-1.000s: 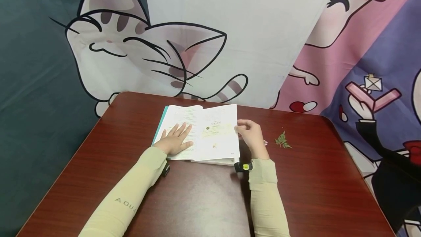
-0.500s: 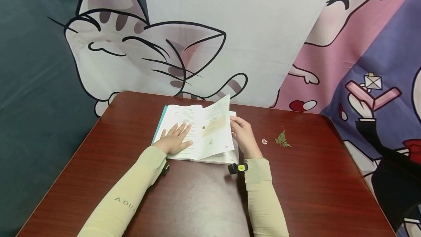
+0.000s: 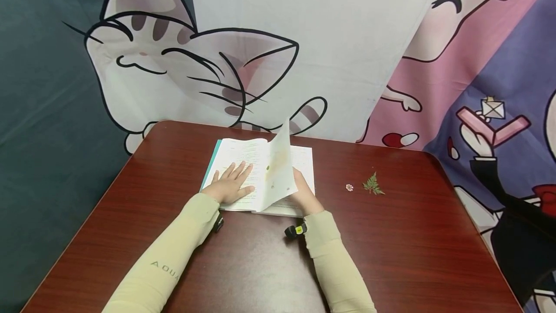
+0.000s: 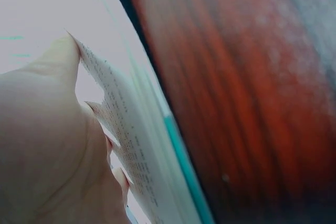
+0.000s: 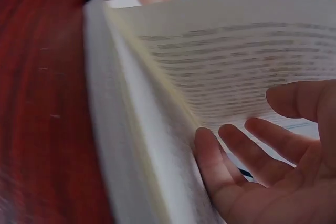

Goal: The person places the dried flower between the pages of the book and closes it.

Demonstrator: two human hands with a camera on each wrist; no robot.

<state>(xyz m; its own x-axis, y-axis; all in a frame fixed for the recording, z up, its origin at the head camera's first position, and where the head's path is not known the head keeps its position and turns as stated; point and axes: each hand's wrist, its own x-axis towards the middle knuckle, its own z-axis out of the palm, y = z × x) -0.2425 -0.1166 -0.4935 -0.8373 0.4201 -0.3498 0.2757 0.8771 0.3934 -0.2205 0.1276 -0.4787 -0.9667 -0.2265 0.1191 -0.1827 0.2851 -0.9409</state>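
Observation:
An open book (image 3: pixel 243 151) with a teal cover edge lies on the table. My left hand (image 3: pixel 229 189) rests flat on its left page, fingers spread. One page (image 3: pixel 278 165) on the right side stands raised and leans leftward, curving near the spine. Behind that page is my right hand (image 3: pixel 306 197), its fingers partly hidden by it in the head view. In the right wrist view the right hand's fingers (image 5: pixel 249 148) are apart and loosely bent beside the printed back of the raised page, not pinching it. Under the raised page, more text pages (image 3: pixel 303 163) show.
To the right of the book, a small pink-and-white flower (image 3: pixel 349 187) and a green fern-like leaf (image 3: pixel 373 185) lie on the reddish-brown table (image 3: pixel 412 235). A cat-printed cloth (image 3: pixel 256 81) hangs behind the table's far edge.
My right hand has moved left, and the page it held by the right edge has lifted and swung toward the spine, uncovering the page below. The left hand has stayed still.

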